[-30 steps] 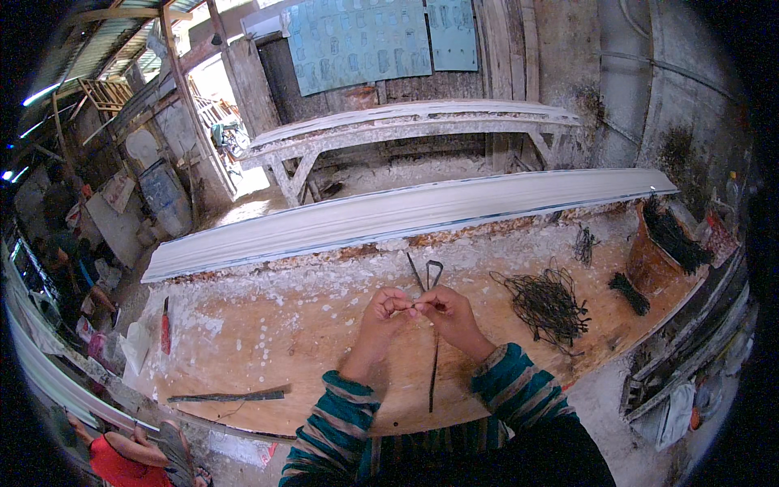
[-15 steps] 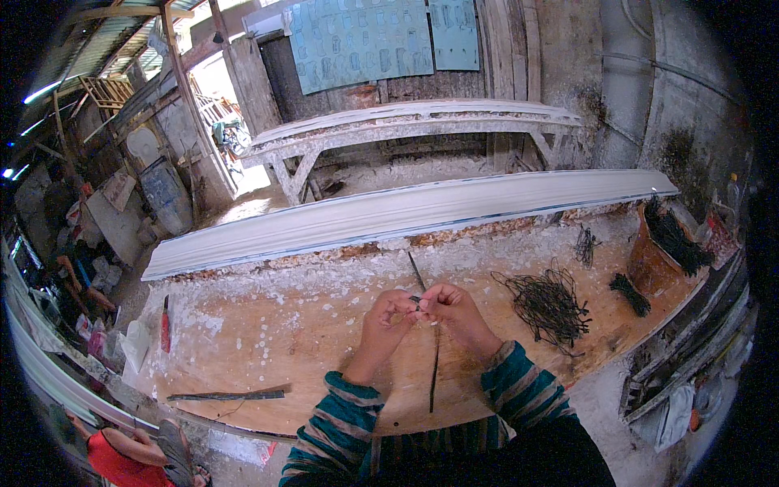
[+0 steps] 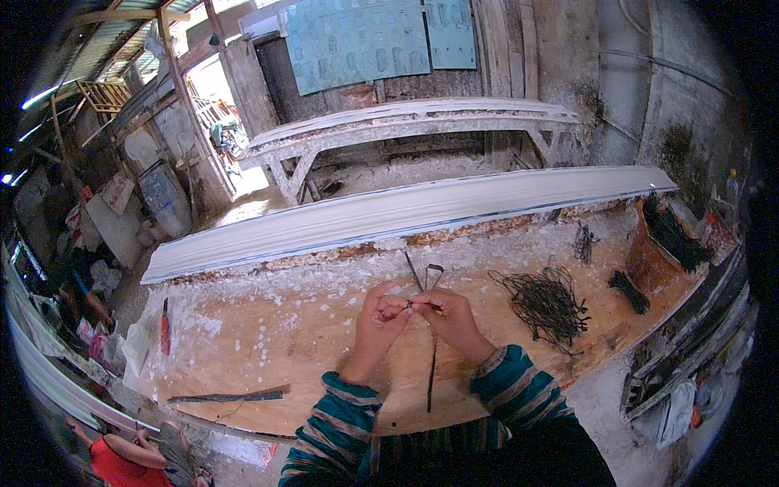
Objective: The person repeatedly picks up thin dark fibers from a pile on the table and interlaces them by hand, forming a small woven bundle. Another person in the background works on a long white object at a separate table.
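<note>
Over the middle of the wooden worktable, my left hand (image 3: 380, 318) and my right hand (image 3: 449, 318) meet fingertip to fingertip. Both pinch a thin black strip whose bent loop (image 3: 434, 274) sticks up beyond my right fingers. The spot where the fingertips join is small and partly covered. Beneath my hands a long dark strip (image 3: 431, 373) runs from near to far across the board. To the right of my right hand lies a tangled heap of thin black loops (image 3: 542, 307).
A brown bucket (image 3: 649, 266) full of black strips stands at the right, a black bundle (image 3: 629, 292) beside it. A long white moulding (image 3: 406, 213) spans the far side. At left lie a red-handled knife (image 3: 165, 329) and dark strips (image 3: 227, 396). A person in red (image 3: 122, 463) sits lower left.
A loop of the black strip now shows beyond my right fingers. My hands have shifted slightly left, fingertips still together. Another person's arm has appeared at the far left.
</note>
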Action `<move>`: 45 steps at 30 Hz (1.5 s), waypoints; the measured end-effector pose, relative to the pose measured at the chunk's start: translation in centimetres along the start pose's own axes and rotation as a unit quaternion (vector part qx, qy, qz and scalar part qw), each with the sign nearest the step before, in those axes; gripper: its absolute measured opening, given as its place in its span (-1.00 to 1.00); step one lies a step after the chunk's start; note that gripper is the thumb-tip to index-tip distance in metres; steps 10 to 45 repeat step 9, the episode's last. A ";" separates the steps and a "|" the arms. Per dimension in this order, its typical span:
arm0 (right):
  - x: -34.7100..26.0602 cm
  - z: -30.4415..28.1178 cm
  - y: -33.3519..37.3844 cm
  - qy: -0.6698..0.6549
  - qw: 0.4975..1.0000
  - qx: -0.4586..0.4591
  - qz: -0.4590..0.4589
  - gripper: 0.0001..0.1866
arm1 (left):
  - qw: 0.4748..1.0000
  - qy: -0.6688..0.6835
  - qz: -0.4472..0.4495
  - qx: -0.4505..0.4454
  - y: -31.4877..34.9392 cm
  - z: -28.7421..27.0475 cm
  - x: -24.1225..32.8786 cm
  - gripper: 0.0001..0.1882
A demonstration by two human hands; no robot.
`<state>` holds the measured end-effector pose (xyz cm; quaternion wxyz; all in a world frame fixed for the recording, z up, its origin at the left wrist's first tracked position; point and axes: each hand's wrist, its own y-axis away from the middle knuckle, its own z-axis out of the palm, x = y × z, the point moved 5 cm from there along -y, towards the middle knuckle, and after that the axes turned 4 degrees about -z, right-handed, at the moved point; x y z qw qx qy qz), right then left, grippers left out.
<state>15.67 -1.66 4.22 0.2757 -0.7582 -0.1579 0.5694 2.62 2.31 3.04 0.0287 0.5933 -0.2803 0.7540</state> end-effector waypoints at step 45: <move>0.2 0.0 -0.2 0.088 0.994 -0.063 0.008 -0.87 | 0.994 -0.110 0.010 0.002 0.3 -0.1 -0.6 -0.38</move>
